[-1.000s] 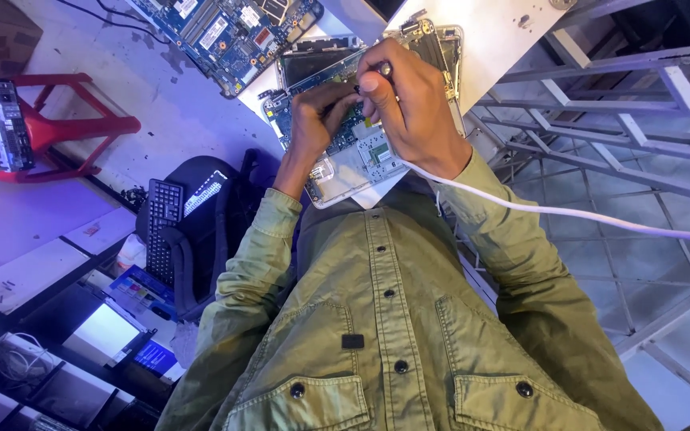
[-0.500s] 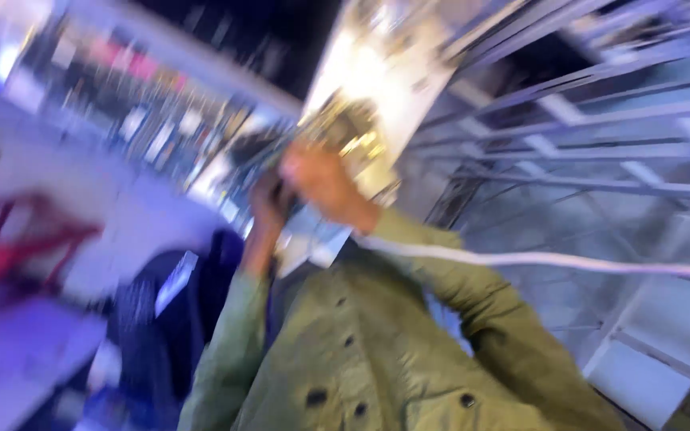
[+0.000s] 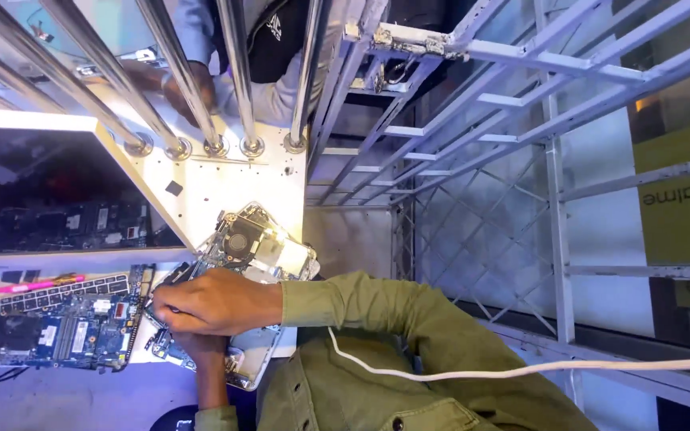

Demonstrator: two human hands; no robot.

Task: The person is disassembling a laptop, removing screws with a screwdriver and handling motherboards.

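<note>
An opened laptop [image 3: 269, 247] with a round fan and bare circuit board lies on the white bench [image 3: 225, 179]. My right hand [image 3: 213, 302], in an olive sleeve, reaches in from the right. Its curled fingers pinch a dark strip [image 3: 174, 276] at the laptop's left edge. My left hand [image 3: 201, 351] comes up from below, mostly hidden under the right hand, and grips the laptop's near edge. A white cable [image 3: 457, 372] runs across my olive shirt.
A bare blue motherboard [image 3: 57, 335], a keyboard strip [image 3: 49, 291] and a pink pen [image 3: 33, 285] lie left of the laptop. Shiny metal bars [image 3: 177, 96] rise from the bench. Another person's hand [image 3: 189, 84] rests beyond them. White metal trusses [image 3: 553, 160] fill the right side.
The view has swung fast through a blur and now shows more of the bench, bars and trusses. Both hands stay together on the opened laptop.
</note>
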